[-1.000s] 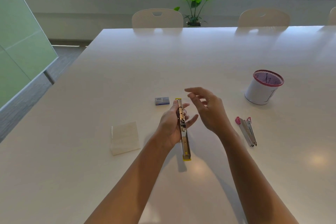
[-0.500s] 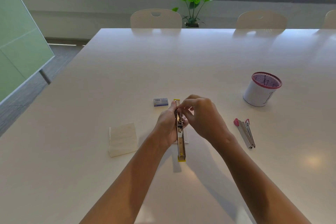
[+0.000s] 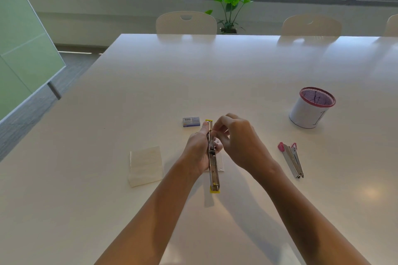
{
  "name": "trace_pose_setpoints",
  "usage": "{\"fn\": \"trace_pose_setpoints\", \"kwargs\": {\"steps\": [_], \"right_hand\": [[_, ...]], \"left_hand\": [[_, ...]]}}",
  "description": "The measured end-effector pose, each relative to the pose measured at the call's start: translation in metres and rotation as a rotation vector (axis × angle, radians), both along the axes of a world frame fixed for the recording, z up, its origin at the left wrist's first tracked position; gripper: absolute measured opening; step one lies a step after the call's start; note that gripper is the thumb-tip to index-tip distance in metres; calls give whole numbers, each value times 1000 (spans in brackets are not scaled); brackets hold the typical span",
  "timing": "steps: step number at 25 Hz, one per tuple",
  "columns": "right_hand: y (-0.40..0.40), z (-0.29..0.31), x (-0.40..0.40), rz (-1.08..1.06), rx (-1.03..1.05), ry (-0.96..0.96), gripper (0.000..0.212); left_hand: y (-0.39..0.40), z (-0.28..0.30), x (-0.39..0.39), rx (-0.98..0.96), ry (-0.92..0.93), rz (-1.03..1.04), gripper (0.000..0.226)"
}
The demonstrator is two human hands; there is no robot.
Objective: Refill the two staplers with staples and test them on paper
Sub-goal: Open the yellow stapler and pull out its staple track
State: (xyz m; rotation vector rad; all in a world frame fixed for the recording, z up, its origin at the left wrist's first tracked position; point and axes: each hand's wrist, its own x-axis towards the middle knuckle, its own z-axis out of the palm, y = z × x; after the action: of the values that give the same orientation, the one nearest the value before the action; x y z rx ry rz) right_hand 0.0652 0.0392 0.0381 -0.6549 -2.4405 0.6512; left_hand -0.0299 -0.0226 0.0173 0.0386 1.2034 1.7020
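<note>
A yellow-tipped metal stapler [image 3: 213, 170] is folded out flat and long, held above the white table [image 3: 237, 71]. My left hand [image 3: 199, 148] grips its middle from the left. My right hand [image 3: 237, 142] has its fingertips curled onto the stapler's far half, pinching at the staple channel; what lies between the fingertips is too small to see. A small blue staple box [image 3: 191, 121] lies just beyond the stapler. A second stapler with pink tips [image 3: 292, 159] lies on the table to the right. Folded white paper [image 3: 146, 165] lies to the left.
A white cup with a red mesh rim [image 3: 310, 112] stands at the right. A small white sheet [image 3: 221, 164] lies under my hands. Chairs [image 3: 186, 22] and a potted plant [image 3: 230, 8] stand beyond the table's far edge.
My right hand came down from an open pose beside the stapler and closed its fingertips onto the stapler's far half. The left hand kept its hold.
</note>
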Motion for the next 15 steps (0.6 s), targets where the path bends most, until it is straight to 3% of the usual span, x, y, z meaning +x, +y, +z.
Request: {"fn": "trace_pose_setpoints", "kwargs": {"steps": [9, 15], "right_hand": [[7, 0, 6, 114, -215, 92, 13], [2, -4, 10, 214, -405, 114, 15]], "left_hand": [[4, 2, -1, -6, -30, -31, 37], [5, 2, -9, -87, -10, -17, 50]]}}
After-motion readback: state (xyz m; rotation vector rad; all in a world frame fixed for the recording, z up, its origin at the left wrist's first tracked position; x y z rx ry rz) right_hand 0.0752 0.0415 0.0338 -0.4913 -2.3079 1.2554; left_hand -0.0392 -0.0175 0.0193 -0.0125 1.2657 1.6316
